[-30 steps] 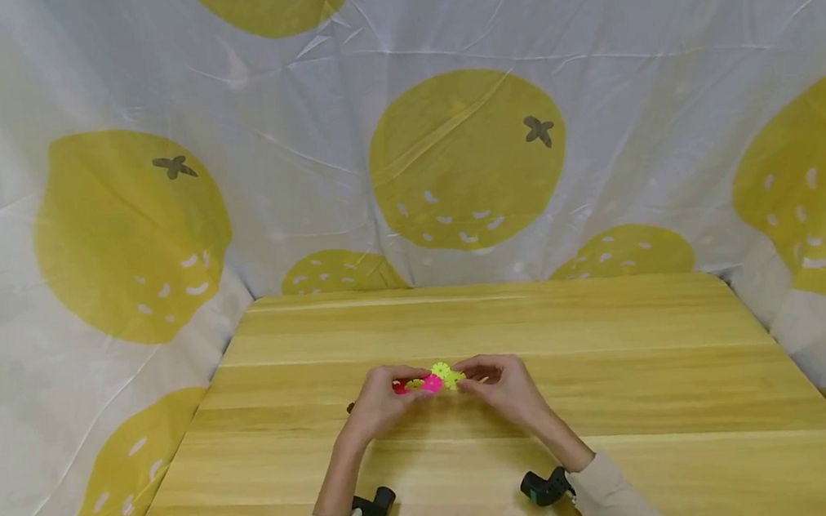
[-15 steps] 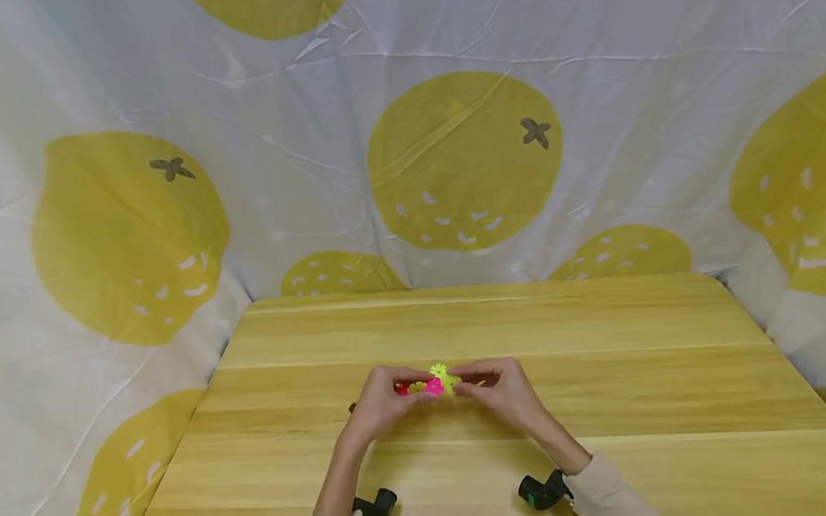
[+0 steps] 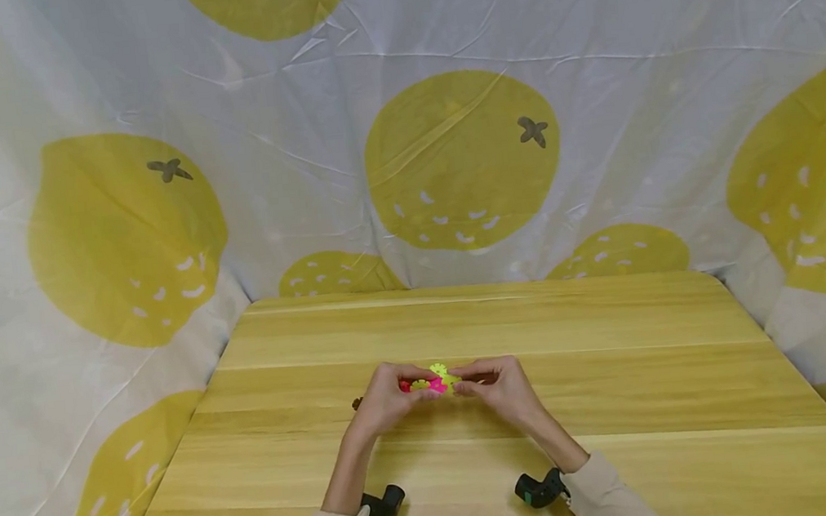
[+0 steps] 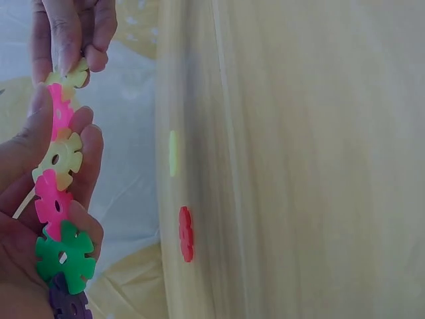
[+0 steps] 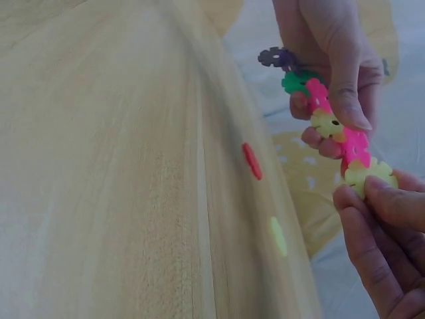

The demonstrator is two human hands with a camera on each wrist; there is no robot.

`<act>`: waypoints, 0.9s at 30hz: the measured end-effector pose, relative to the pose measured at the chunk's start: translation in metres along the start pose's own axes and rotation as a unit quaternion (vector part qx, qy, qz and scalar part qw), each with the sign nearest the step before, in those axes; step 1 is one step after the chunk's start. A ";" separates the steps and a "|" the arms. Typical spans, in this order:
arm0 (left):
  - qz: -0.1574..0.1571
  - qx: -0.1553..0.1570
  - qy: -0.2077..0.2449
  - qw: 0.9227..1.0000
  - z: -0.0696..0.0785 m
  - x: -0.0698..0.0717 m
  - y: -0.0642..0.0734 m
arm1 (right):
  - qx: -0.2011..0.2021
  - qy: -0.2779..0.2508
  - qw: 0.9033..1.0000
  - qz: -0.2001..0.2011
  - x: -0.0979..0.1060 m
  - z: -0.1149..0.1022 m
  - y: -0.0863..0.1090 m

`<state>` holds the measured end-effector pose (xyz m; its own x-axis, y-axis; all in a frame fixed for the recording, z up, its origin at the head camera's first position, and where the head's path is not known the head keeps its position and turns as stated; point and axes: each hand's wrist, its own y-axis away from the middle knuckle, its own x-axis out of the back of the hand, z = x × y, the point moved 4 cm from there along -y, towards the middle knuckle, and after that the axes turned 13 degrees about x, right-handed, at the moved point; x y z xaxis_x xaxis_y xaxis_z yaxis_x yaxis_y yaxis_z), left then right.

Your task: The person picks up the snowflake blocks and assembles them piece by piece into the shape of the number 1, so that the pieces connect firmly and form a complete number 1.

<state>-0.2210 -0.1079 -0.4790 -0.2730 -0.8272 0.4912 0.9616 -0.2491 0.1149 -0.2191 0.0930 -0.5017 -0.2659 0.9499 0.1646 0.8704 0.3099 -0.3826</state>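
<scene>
My left hand (image 3: 387,398) holds a chain of interlocked notched plastic discs along its palm and fingers. The left wrist view shows the chain running from a dark purple disc (image 4: 69,300) through a green disc (image 4: 66,258), a pink disc (image 4: 53,205) and a yellow disc (image 4: 58,159) to a second pink disc (image 4: 61,111). At the far end, my right hand (image 3: 504,385) pinches a pale yellow disc (image 5: 366,177) between thumb and fingers. That disc meets the second pink one; how deeply their slots engage is unclear. In the head view, fingers cover much of the chain.
A loose red disc (image 5: 252,161) and a loose yellow disc (image 5: 277,236) lie on the wooden table (image 3: 616,388). Black wrist devices (image 3: 385,504) sit near both cuffs. A fruit-patterned curtain (image 3: 284,138) surrounds the back and sides.
My left hand has shifted slightly right with the chain, while the right hand's yellow disc has moved slightly left. The pink and yellow discs now look closer together. Both hands keep their hold.
</scene>
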 end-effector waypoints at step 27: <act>0.083 -0.071 -0.151 0.982 0.002 -0.001 0.014 | -0.145 -0.117 0.982 0.014 -0.016 0.019 -0.002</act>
<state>-0.2073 -0.1095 -0.4758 -0.0717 -0.6799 0.7298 0.9728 -0.2093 -0.0994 -0.2244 0.0775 -0.5203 -0.2992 0.9518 -0.0678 0.9509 0.2916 -0.1035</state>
